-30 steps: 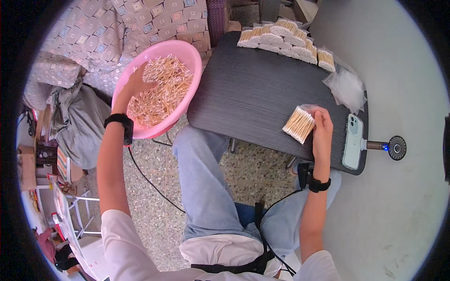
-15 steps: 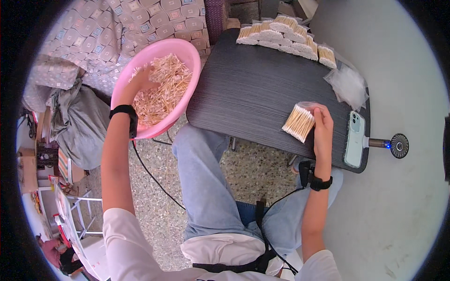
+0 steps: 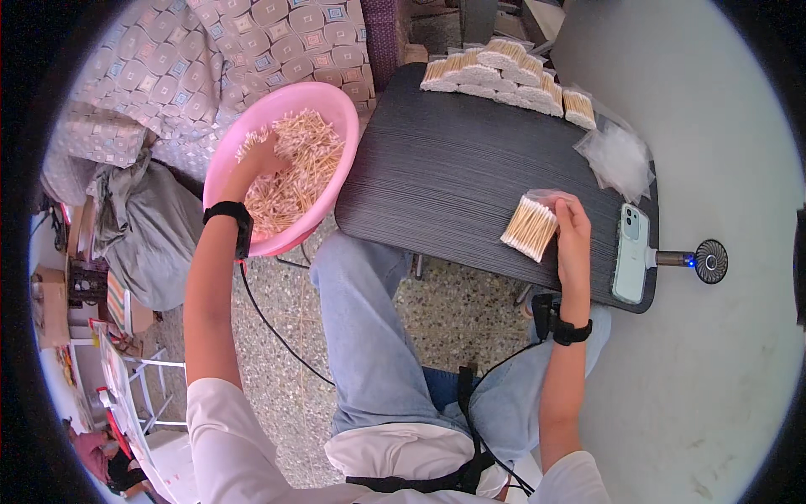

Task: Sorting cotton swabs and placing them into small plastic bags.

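Left hand point(image 3: 262, 158) sunk in loose cotton swabs point(image 3: 294, 172) in pink basin point(image 3: 220, 168) off surface's left edge, grip not readable; right hand point(image 3: 573, 225) fingers curled around 1 swab bundle point(image 3: 529, 228) near front-right edge, sticks pointing left-front toward basin

Setting: a home used for small-scale piecework packing. Indicators, referenced to the dark table point(image 3: 470, 168): finished packs of cotton swabs point(image 3: 504, 71) stacked along its far edge; a pink basin point(image 3: 327, 105) of loose swabs just left of it; a patterned fabric-covered sofa point(image 3: 185, 67) beyond the basin; speckled terrazzo floor point(image 3: 453, 311) beneath it.
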`<state>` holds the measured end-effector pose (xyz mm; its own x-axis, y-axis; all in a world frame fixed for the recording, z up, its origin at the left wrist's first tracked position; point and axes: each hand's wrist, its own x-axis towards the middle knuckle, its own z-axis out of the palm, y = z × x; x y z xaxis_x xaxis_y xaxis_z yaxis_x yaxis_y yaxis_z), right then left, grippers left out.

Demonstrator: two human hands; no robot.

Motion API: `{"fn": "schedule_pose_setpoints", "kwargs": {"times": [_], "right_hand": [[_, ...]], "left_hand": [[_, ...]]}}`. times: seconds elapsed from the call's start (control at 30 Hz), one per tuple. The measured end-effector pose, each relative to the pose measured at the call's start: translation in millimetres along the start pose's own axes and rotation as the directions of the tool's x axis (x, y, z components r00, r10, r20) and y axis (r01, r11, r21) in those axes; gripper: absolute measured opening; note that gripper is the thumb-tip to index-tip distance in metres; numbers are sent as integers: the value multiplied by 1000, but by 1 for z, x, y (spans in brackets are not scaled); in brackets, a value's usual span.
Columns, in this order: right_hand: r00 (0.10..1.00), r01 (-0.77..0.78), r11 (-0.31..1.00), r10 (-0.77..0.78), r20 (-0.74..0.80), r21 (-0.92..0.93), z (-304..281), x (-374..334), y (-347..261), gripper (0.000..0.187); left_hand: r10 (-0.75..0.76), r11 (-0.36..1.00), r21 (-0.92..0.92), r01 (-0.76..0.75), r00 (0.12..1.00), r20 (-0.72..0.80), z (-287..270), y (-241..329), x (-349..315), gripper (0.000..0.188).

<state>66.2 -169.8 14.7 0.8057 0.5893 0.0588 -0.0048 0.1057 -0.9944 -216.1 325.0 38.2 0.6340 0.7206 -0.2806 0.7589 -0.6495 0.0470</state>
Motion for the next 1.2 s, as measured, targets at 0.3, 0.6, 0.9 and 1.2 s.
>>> {"fn": "schedule_pose_setpoints", "kwargs": {"times": [0.3, 0.6, 0.9, 1.2], "right_hand": [[999, 34, 997, -33, 15, -69, -3, 3, 3, 23], [1000, 25, 996, -25, 5, -84, -1, 3, 6, 24], [998, 66, 991, -66, -2, -116, 3, 1, 1, 23], [998, 58, 995, -58, 0, -82, 4, 0, 2, 24]], "left_hand": [[161, 983, -54, -177, 963, -217, -20, -2, -14, 82], [21, 969, -220, -115, 920, -392, -36, 4, -36, 65], [319, 915, -38, -401, 779, -540, -85, 65, -55, 47], [562, 696, -68, -715, 602, -567, -69, 258, -42, 48]]}}
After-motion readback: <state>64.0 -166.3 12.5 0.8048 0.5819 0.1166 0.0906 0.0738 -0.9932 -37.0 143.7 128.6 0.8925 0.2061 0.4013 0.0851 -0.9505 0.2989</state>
